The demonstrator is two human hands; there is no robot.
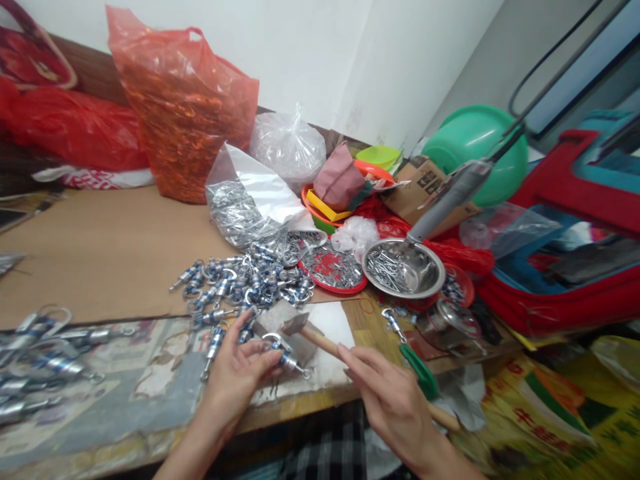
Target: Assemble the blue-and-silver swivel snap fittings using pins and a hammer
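My left hand (245, 363) pinches a small blue and silver metal piece with a hook (287, 360) at the edge of a grey block (280, 320). In my right hand (393, 393) is the wooden handle of a small hammer (320, 339), its metal head over the block, just above the hooked piece. The rear end of the handle sticks out behind my right wrist. A heap of similar hooked pieces (250, 283) lies just beyond my left hand.
More hooked pieces (45, 360) lie at the left. Behind are a red plate of metal parts (334, 267), a steel bowl of pins (435, 273) and an orange bag (185, 113). Green-handled pliers (419, 370) rest near the table's front edge at right.
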